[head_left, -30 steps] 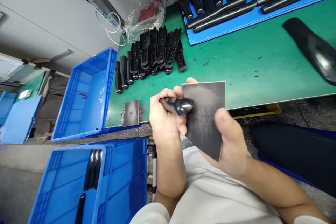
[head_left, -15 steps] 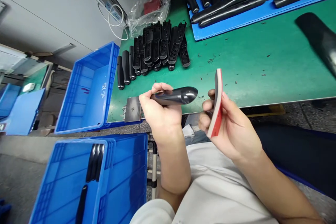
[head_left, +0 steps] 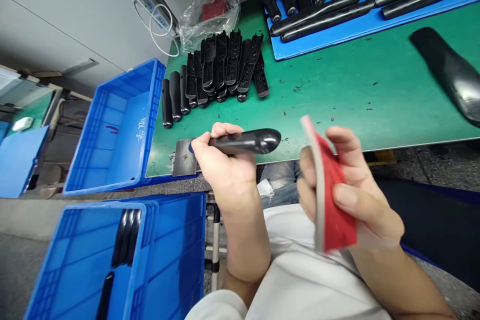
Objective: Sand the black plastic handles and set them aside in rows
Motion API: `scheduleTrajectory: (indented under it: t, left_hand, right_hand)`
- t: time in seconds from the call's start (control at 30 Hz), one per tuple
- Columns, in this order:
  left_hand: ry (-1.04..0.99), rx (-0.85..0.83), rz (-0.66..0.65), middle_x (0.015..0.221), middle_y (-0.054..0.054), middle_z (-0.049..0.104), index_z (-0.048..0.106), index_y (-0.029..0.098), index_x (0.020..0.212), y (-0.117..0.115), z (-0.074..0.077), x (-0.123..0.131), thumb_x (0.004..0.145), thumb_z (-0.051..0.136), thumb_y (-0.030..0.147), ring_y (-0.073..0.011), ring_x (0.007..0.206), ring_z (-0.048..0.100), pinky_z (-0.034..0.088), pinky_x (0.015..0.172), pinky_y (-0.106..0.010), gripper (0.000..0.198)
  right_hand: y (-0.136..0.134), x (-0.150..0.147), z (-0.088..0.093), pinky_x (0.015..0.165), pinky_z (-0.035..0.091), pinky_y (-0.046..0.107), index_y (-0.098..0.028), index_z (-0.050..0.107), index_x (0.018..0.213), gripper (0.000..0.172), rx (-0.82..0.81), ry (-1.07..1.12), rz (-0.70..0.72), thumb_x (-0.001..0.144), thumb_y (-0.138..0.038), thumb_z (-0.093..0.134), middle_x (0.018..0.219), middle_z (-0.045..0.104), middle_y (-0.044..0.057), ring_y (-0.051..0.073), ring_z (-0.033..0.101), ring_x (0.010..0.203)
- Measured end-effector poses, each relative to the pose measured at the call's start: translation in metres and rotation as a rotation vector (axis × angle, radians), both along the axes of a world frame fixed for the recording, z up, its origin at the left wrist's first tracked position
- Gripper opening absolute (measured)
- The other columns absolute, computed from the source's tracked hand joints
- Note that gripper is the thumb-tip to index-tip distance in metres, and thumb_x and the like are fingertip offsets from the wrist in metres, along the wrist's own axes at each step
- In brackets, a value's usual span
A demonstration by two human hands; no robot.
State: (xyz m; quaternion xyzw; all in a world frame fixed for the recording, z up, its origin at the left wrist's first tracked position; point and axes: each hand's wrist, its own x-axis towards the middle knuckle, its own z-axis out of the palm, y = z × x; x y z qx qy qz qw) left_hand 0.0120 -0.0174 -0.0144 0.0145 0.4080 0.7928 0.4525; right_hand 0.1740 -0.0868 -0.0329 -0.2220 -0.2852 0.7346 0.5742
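The left hand (head_left: pixel 225 175) curls shut around a glossy black handle (head_left: pixel 247 141), held above the green counter (head_left: pixel 337 105). The right hand (head_left: pixel 360 200) pinches one red-backed sanding pad (head_left: pixel 335 210). One abrasive sheet (head_left: pixel 184 158) lies on the counter just beside the left hand.

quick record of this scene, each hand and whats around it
left hand: holds a glossy black grip
right hand: holds a red-backed sanding pad
near left hand: grey abrasive sheet on green bench mat
rest: ribbed black parts, blue tray, two blue crates
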Motion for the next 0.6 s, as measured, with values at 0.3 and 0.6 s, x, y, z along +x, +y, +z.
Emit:
scheduleTrajectory:
  t: [0.3, 0.6]
  left_hand:
    - [-0.278, 0.087, 0.009, 0.063, 0.007, 0.05, 0.041, 0.022, 0.078, -0.005, -0.004, 0.002, 0.087, 0.044, 0.009, -0.0034, 0.055, 0.057, 0.053, 0.064, -0.01, 0.017]
    - [-0.22, 0.097, -0.143, 0.053, 0.009, 0.029, 0.021, 0.023, 0.068, -0.001, -0.005, -0.002, 0.089, 0.036, 0.006, -0.0017, 0.039, 0.036, 0.043, 0.048, -0.008, 0.031]
  right_hand:
    - [-0.016, 0.003, -0.005, 0.038, 0.052, 0.023, -0.04, 0.078, 0.117, 0.018, 0.207, -0.048, 0.026, 0.104, -0.035, 0.066, 0.068, 0.074, -0.002, 0.014, 0.065, 0.043]
    - [0.013, -0.018, -0.019, 0.065, 0.065, 0.022, -0.034, 0.079, 0.122, 0.036, 0.505, -0.408, -0.233, 0.097, -0.009, 0.072, 0.104, 0.082, -0.001, 0.012, 0.073, 0.07]
